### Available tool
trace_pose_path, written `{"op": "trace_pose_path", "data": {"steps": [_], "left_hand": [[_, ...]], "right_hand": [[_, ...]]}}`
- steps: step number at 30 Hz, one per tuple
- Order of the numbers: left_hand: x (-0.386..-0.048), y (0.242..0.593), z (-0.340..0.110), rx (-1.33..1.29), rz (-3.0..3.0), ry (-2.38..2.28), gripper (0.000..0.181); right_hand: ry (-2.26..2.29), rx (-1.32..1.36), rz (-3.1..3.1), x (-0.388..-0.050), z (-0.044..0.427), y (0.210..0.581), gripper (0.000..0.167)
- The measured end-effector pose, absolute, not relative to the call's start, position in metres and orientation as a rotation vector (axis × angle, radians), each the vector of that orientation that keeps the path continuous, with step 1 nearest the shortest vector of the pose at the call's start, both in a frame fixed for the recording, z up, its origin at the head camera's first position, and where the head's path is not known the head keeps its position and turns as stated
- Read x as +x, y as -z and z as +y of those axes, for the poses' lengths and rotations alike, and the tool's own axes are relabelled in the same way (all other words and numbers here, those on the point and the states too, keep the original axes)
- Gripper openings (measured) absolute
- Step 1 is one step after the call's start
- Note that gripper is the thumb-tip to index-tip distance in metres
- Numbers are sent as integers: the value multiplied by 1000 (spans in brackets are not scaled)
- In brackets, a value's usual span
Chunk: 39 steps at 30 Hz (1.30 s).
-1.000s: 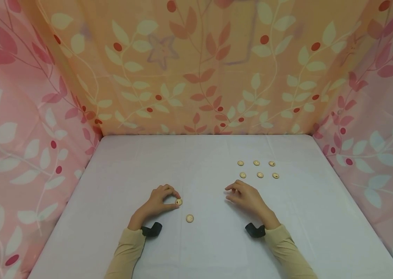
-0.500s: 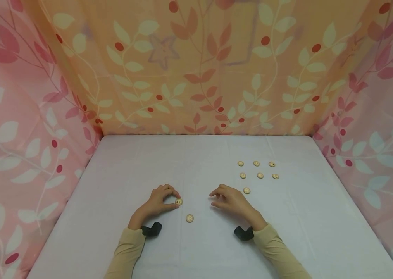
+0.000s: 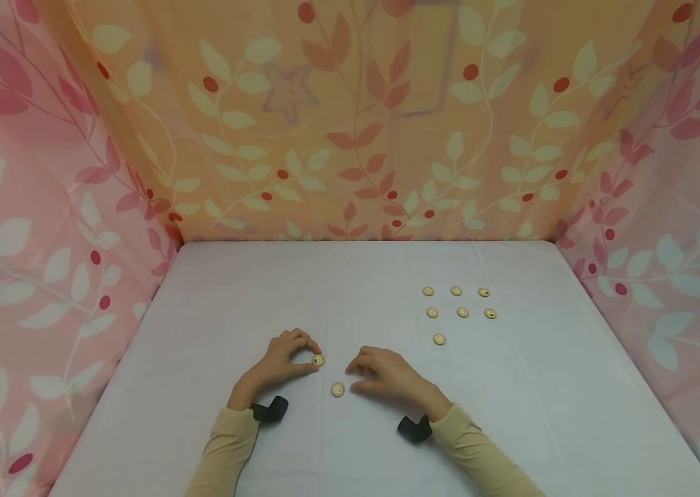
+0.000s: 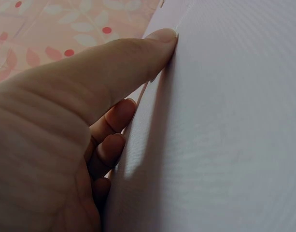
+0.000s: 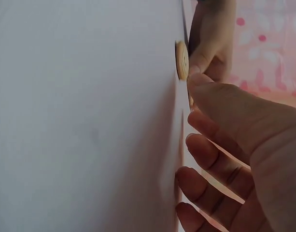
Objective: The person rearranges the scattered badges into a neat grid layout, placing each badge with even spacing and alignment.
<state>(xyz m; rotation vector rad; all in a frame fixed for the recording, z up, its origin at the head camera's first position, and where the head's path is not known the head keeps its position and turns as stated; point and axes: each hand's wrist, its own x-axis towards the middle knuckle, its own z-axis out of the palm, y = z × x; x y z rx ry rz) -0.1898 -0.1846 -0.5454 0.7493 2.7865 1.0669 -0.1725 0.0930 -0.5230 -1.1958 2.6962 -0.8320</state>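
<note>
In the head view my left hand point(image 3: 284, 357) rests at the table's left-centre, pinching a round wooden button point(image 3: 318, 360) between thumb and index fingertip. My left thumb point(image 4: 160, 38) touches the cloth in the left wrist view, where no button shows. A loose wooden button point(image 3: 337, 390) lies flat between the two hands, slightly nearer me. Just right of it is my right hand point(image 3: 389, 376), its fingers loosely bent and holding nothing. The right wrist view shows that loose button point(image 5: 182, 60) beyond my right thumb tip, with my left hand point(image 5: 214, 43) behind.
Several wooden buttons point(image 3: 462, 313) lie at the table's right in two rows, with a single button point(image 3: 440, 339) in front of them. A white cloth point(image 3: 250, 276) covers the table. Patterned curtains point(image 3: 350, 159) enclose the back and sides.
A button now lies in front of the two rows, where my right hand was. My right hand has moved left and nearer me, toward the loose button. My left hand stays still.
</note>
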Motion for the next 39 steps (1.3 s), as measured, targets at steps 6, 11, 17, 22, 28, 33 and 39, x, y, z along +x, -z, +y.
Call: {"op": "trace_pose_path", "data": {"steps": [6, 11, 17, 22, 28, 33, 39], "left_hand": [[-190, 545, -185, 780, 2794, -1068, 24], [-190, 546, -185, 794, 2792, -1086, 24], [-189, 546, -185, 792, 2794, -1089, 24], [-190, 547, -185, 780, 2789, -1078, 24], [-191, 548, -185, 765, 2783, -1073, 23], [-191, 548, -185, 766, 2788, -1068, 23], [-191, 547, -184, 742, 2791, -1059, 22]], "right_hand": [[769, -1282, 2652, -169, 77, 522, 30], [732, -1357, 2625, -166, 67, 521, 31], [690, -1345, 2631, -163, 61, 519, 27], [695, -1322, 2645, -163, 61, 520, 21], [706, -1325, 2661, -163, 62, 521, 18], [679, -1308, 2687, -162, 62, 519, 16], [661, -1321, 2722, -162, 67, 521, 13]]}}
